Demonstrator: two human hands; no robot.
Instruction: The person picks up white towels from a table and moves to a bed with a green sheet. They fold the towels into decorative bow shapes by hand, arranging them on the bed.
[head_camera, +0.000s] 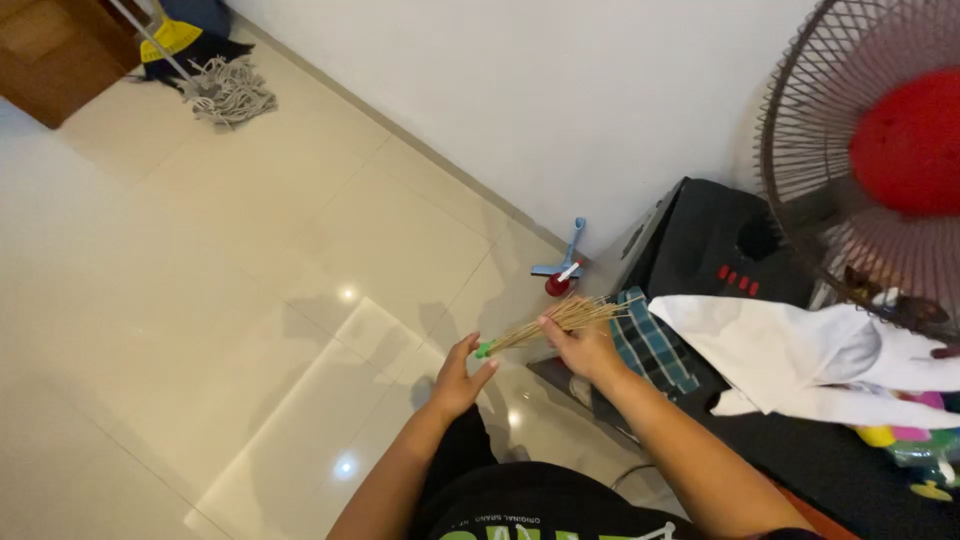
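The tiled floor (200, 300) takes up most of the view, glossy and reflecting ceiling lights; a slip on it looks possible if the person leans forward while busy with both hands. To the right stands a fan (880, 160) with a wire guard and red hub, close above a black cabinet (710, 245). White cloth (800, 355) and a checked cloth (650, 345) lie draped over the cabinet's edge, and loose fabric that near the fan guard could be drawn against it or pulled off the edge by a passing arm. A mop (225, 90) lies against the far wall, well apart from the person.

The small stick broom (555, 322), a thin bundle of straw-coloured sticks with a green end, is held in the air between the two hands, over the floor just left of the cabinet. The right hand (585, 350) has its fingers curled closed around the spread end of the bundle. The left hand (460, 375) is only partly closed, thumb and fingertips pinching at the green end. That light pinch looks like the weak point: the bundle could slide out, or thin sticks could snap or scatter if bent. A small blue and red item (562, 268) stands on the floor near the wall, just beyond the hands, where a falling broom might knock it over.
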